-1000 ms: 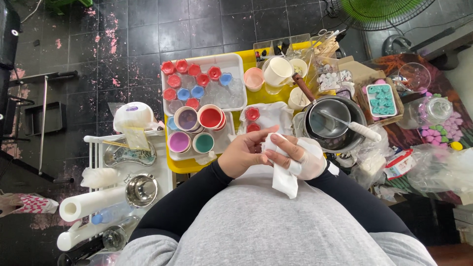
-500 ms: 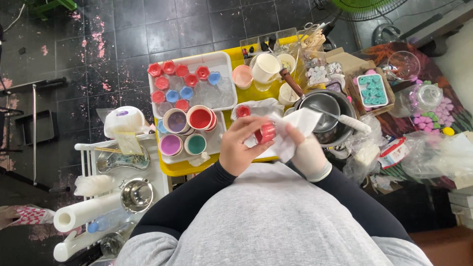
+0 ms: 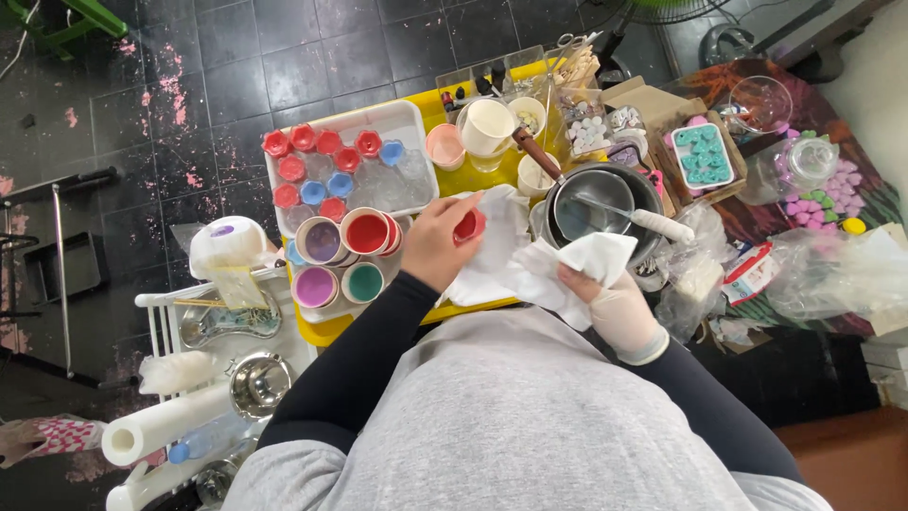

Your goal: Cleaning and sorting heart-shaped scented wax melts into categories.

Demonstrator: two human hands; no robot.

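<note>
The left hand [image 3: 437, 244] is bare and grasps a small red cup [image 3: 470, 225] between thumb and fingers, just above the yellow table [image 3: 473, 175] and touching the white paper towel [image 3: 530, 265] that spreads beneath and beside it. The right hand [image 3: 615, 305], in a pale glove, pinches the other side of that towel, gathering a fold of it near the rim of a metal saucepan [image 3: 596, 203]. The pan has a wooden handle pointing away from the person, and a white-handled utensil [image 3: 653, 223] rests across it.

Just left of the left hand stand four round paint cups [image 3: 340, 255], holding purple, red, lilac and green. Beyond them a white tray [image 3: 350, 161] carries small red and blue moulds along its left side. Further back on the table are a pink cup [image 3: 445, 147] and a white mug [image 3: 489, 128].

To the right, well apart from the hands, a teal silicone mould [image 3: 705, 154] lies on a cardboard box, with clear plastic bags [image 3: 832, 270] near it. To the left, a white rack [image 3: 218, 322] holds a metal bowl [image 3: 260, 381] and a paper roll [image 3: 161, 426]. The floor is dark tile with pink spatters.
</note>
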